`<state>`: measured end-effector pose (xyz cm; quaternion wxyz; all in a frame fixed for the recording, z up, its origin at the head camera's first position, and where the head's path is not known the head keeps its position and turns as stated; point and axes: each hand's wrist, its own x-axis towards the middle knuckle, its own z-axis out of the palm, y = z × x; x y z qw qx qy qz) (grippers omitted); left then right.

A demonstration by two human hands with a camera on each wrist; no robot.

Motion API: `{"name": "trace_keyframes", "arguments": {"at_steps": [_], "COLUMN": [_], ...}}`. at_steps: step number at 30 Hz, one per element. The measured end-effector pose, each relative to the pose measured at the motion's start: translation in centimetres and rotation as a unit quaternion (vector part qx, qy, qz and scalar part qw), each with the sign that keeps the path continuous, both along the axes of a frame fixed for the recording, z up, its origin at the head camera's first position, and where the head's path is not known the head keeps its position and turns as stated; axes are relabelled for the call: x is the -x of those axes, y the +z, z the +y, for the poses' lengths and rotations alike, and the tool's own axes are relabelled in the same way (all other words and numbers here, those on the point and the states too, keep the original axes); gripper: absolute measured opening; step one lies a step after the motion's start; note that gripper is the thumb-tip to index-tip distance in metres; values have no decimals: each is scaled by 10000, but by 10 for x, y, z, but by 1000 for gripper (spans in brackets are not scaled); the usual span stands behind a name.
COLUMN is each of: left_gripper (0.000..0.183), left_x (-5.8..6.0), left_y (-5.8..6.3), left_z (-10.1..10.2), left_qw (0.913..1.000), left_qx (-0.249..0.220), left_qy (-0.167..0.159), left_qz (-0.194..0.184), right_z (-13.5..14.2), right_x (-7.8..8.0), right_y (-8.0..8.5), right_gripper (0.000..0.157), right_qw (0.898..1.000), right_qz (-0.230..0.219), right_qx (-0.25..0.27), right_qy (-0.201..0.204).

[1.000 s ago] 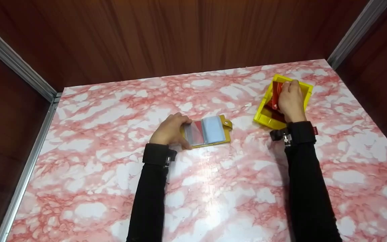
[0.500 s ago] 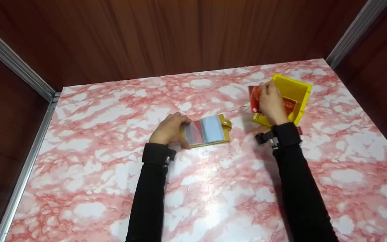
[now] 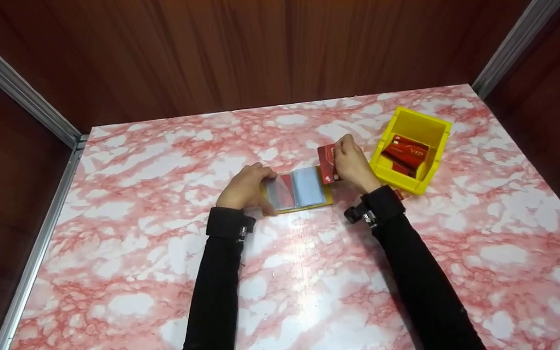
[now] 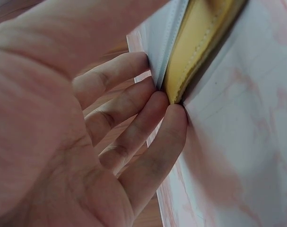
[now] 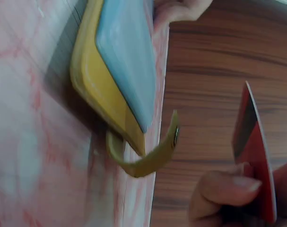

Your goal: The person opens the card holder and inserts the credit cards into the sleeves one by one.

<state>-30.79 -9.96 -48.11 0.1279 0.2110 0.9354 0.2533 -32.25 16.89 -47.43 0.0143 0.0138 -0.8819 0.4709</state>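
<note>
A yellow card holder (image 3: 329,195) lies spread on the table with its clear plastic sleeves (image 3: 309,187) showing; red shows through the left one. My left hand (image 3: 246,188) holds its left edge between thumb and fingers, and in the left wrist view the fingertips (image 4: 177,116) meet the stitched yellow cover (image 4: 193,52). Between thumb and fingers my right hand (image 3: 355,165) pinches a red card (image 3: 326,163), which overlaps the holder's right end in the head view. The right wrist view shows the card (image 5: 259,161) raised and apart from the holder's snap strap (image 5: 148,168).
To the right stands a yellow bin (image 3: 396,183) with several red cards (image 3: 413,150) inside, one marked VIP. The pink-and-white marbled table (image 3: 129,304) is bounded by brown wood-grain panels (image 3: 260,53) at the back and sides.
My right hand has lifted the red card out of the yellow bin and carried it left to the card holder. The left hand and the holder have stayed put.
</note>
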Motion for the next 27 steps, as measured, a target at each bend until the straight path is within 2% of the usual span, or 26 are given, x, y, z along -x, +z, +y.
{"name": "trace_keyframes", "arguments": {"at_steps": [13, 21, 27], "left_gripper": [82, 83, 83], "left_x": [-1, 1, 1], "left_y": [-1, 0, 2], "left_z": [1, 1, 2], "left_qw": [9998, 9999, 9998], "left_qx": [-73, 41, 110], "left_qy": [152, 114, 102], "left_qz": [-119, -88, -99], "right_z": [-16, -33, -43], "right_x": [-5, -8, -8], "right_y": [-10, -17, -20], "right_gripper": [22, 28, 28], "right_qw": [9979, 9953, 9953], "right_qz": [85, 354, 265], "right_qx": [-518, -678, -762], "right_qy": [388, 586, 544]}}
